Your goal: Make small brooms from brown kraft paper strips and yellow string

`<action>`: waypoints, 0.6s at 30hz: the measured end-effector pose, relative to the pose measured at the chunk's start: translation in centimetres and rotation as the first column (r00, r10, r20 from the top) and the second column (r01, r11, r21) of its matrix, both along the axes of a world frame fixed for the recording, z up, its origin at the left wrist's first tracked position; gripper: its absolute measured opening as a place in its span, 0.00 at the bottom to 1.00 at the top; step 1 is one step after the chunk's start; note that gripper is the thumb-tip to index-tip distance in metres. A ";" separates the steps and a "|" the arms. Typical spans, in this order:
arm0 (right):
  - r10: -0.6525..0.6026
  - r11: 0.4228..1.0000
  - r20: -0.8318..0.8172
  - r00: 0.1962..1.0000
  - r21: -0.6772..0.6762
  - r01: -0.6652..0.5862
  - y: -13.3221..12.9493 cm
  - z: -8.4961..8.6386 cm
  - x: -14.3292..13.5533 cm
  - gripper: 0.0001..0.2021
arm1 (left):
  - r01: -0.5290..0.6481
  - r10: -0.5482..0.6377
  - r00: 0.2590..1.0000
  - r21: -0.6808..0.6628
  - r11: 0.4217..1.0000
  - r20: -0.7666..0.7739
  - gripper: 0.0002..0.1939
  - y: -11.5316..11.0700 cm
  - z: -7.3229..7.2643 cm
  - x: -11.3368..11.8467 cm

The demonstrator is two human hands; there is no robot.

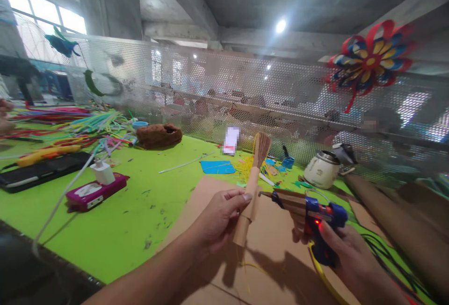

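Between the thumb and fingers of my left hand is a rolled brown paper tube, held tilted, its fringed, brush-like end pointing up and away. My right hand is wrapped around the handle of a blue hot glue gun with a red light lit. The glue gun's nozzle points left and sits close to the tube's side; whether they touch I cannot tell. Beneath both hands lies a large brown paper sheet. Yellow shreds are scattered behind the tube.
On the green table are a magenta power strip with a white plug, a black phone and a brown lumpy object. A white kettle-like pot stands right. A perforated metal screen rises behind; a paper flower hangs there.
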State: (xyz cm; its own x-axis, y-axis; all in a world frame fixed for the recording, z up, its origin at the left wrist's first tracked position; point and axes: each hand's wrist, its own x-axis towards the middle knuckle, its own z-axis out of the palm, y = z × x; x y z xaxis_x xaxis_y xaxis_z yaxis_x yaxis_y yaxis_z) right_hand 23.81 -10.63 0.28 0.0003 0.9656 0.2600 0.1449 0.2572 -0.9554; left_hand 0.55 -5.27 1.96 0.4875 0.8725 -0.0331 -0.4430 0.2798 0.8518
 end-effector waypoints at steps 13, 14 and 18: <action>0.042 0.999 0.034 0.999 0.015 -0.043 0.3 -0.1 -0.1 0.20 | 0.007 -0.007 1.000 -0.006 1.000 0.023 0.16 0.1 -0.2 0.0; 0.049 0.999 0.023 0.999 0.002 -0.049 0.2 0.0 -0.2 0.20 | -0.001 0.001 1.000 -0.007 1.000 0.023 0.16 0.1 -0.2 0.0; 0.037 0.999 0.002 0.999 -0.005 -0.037 -0.1 0.1 -0.6 0.20 | -0.037 0.037 0.999 0.005 0.999 0.008 0.13 0.0 0.0 -0.1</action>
